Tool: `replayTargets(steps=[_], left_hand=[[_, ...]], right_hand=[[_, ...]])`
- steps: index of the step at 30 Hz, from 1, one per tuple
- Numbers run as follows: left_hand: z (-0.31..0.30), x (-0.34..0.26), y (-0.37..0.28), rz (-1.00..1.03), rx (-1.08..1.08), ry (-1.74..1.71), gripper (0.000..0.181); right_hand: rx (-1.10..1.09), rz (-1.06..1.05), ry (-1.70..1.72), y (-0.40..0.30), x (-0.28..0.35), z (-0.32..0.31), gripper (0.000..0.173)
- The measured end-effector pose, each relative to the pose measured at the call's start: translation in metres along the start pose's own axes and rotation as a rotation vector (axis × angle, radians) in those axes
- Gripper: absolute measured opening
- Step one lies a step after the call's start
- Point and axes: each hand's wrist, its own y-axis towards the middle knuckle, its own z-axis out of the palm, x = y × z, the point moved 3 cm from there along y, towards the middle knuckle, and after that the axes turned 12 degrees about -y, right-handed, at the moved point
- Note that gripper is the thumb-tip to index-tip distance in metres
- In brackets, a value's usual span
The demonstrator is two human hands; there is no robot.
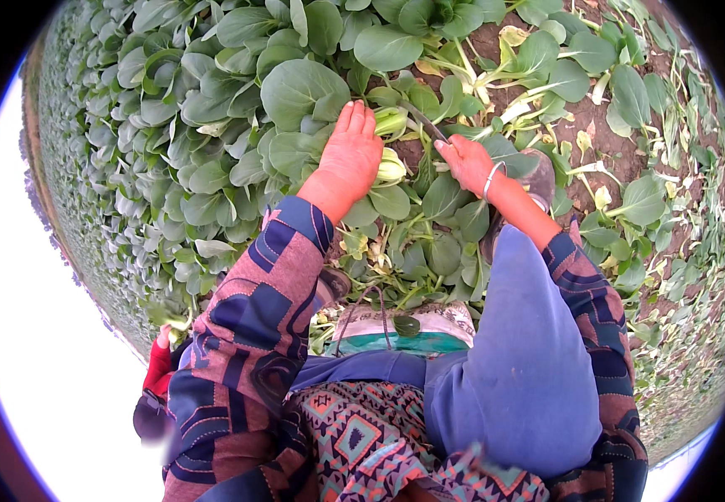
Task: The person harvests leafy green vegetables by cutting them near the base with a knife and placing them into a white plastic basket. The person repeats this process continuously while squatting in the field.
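Observation:
My left hand (355, 150) lies with its back up and fingers extended over a leafy green plant, its palm side hidden. Pale green bok choy stem bases (391, 121) show beside its fingers, and another bok choy base (391, 168) shows next to the wrist side. Broad bok choy leaves (304, 94) spread to the left of the hand. My right hand (466, 162), with a silver bangle on the wrist, is closed around the handle end of a curved blade, likely a sickle (424, 119). The blade reaches up and left towards the stem bases.
Dense standing leafy greens (211, 125) fill the left. Cut leaves and plants (525, 113) litter brown soil on the right. Shoes stand below the hands, near a white and green sack (406, 329) between the legs. Another person in a red sleeve (160, 361) works at lower left.

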Motion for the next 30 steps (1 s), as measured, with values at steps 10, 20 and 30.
replayTargets(steps=[10,20,30], left_hand=[[-0.002,0.007,-0.002,0.0,0.004,-0.113,0.026],[0.013,0.001,-0.002,-0.064,0.062,-0.097,0.032],[0.017,0.001,-0.005,-0.136,0.095,-0.202,0.031]], right_hand=[[0.065,0.075,-0.024,0.007,0.002,0.011,0.042],[0.175,0.115,0.025,0.004,0.021,0.007,0.038],[0.207,0.182,0.059,0.003,0.023,0.009,0.039]])
